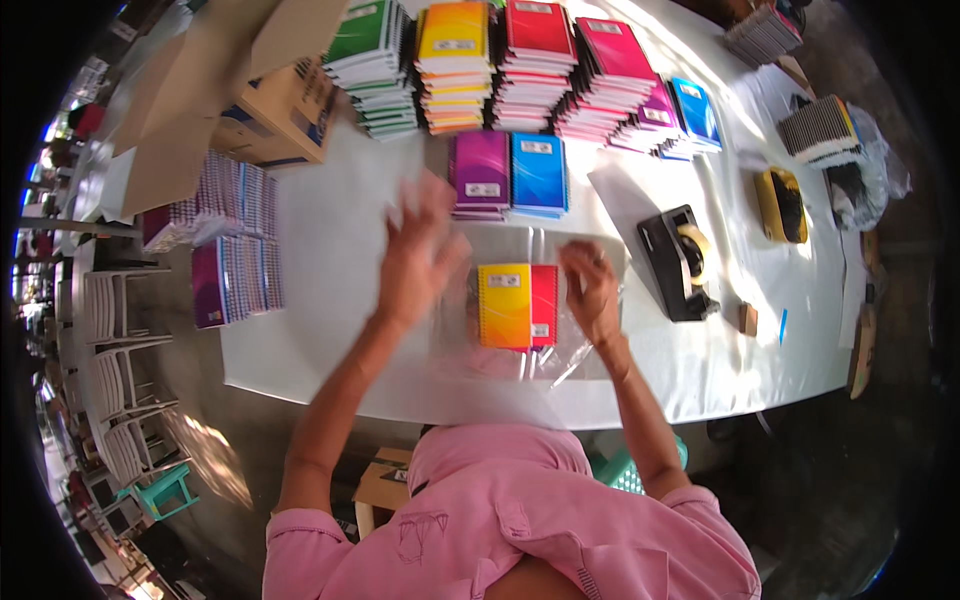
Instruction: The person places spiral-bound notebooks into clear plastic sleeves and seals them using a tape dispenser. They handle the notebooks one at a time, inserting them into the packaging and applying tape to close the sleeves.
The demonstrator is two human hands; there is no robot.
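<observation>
A yellow spiral notebook [504, 306] lies over a red notebook [544, 305], whose right part shows beside it. Beneath them a clear plastic sheet or bag [490, 366] spreads over the table near its front edge. My left hand [415, 255], smeared by motion, hovers left of the yellow notebook with its fingers apart and nothing in them. Just right of the red notebook, over the plastic, my right hand [592, 290] has its fingers curled together; whatever may be between the fingertips is hidden. Beyond them lie a purple notebook stack [480, 172] and a blue notebook stack [538, 172].
Tall notebook piles stand at the back: green [362, 30], yellow [452, 35], red [540, 35], pink [618, 50]. A black tape dispenser [672, 265] sits right, near a yellow-black object [782, 205]. Cardboard boxes [285, 110] and more notebooks [238, 275] are left.
</observation>
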